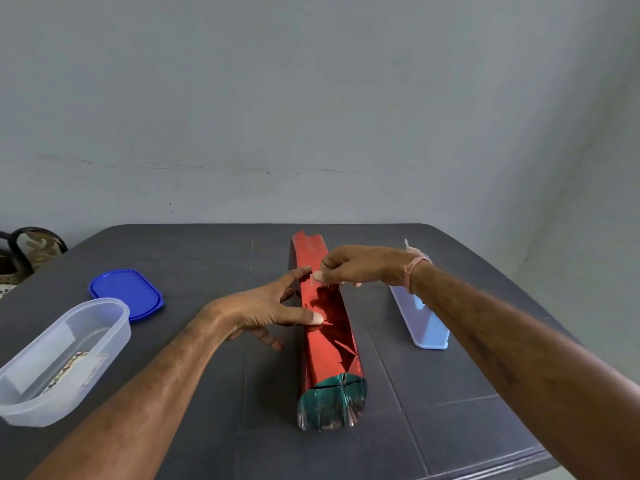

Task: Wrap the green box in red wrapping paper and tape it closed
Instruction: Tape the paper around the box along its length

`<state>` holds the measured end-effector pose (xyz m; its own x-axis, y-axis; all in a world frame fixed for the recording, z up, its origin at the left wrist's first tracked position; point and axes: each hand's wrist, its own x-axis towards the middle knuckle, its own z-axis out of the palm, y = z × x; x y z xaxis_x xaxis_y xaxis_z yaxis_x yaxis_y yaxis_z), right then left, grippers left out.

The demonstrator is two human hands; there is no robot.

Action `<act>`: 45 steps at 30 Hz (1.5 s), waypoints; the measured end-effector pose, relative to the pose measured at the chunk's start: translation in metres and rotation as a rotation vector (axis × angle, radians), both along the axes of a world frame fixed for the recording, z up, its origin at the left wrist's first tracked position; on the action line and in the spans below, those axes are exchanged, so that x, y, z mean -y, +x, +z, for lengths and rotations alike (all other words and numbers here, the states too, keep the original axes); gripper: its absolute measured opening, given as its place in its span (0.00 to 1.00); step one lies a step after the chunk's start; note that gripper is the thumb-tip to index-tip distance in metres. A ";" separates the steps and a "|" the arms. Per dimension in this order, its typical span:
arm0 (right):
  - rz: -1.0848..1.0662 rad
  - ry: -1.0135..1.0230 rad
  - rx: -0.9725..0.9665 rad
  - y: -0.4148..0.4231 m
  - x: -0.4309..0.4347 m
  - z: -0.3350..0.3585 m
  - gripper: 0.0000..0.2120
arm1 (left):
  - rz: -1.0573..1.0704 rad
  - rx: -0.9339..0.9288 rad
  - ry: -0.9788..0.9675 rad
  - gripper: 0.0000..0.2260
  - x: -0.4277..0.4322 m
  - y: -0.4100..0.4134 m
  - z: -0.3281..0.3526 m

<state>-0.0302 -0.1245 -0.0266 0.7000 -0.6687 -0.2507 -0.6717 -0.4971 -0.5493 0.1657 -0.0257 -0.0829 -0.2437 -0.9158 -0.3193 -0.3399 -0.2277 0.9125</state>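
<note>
- Head view has the green box [331, 400] lying lengthwise in the middle of the counter [207, 251]. It is rolled in the red wrapping paper [329, 344], and its green near end shows through the open mouth of the paper.
- The left grip [263, 310] has straight fingers, with thumb and forefinger pressing on the seam. If that pressure eases, the springy foil would likely uncurl and the overlap would gap.
- The right grip [353, 265] pinches a small clear tape piece [318, 276] just over the seam. Thin and hard to see, it could fold on itself or stick to the fingertips instead of the paper.
- Laid off the edge, the tape would catch only one layer and leave the seam loose.
- Hard pressing may crease or tear the crinkled foil.
- The near end is not yet folded, so a nudge could slide the box inside the tube.
- The clear tub [65, 351], blue lid [126, 292] and pale blue tray [424, 327] lie well apart and are unlikely to interfere.
</note>
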 end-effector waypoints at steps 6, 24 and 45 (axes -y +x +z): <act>0.021 -0.044 -0.117 0.016 0.011 0.003 0.15 | 0.009 0.032 -0.005 0.51 -0.001 0.000 0.000; 0.037 -0.458 -0.575 0.038 0.011 0.018 0.27 | 0.009 0.098 -0.014 0.49 -0.002 -0.002 0.001; -0.381 -0.021 0.164 0.001 -0.003 -0.037 0.26 | 0.003 0.088 -0.024 0.50 -0.004 -0.004 0.003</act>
<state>-0.0294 -0.1215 -0.0640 0.4307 -0.8916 -0.1400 -0.7142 -0.2418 -0.6568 0.1620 -0.0220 -0.0804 -0.2127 -0.9241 -0.3174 -0.4186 -0.2073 0.8842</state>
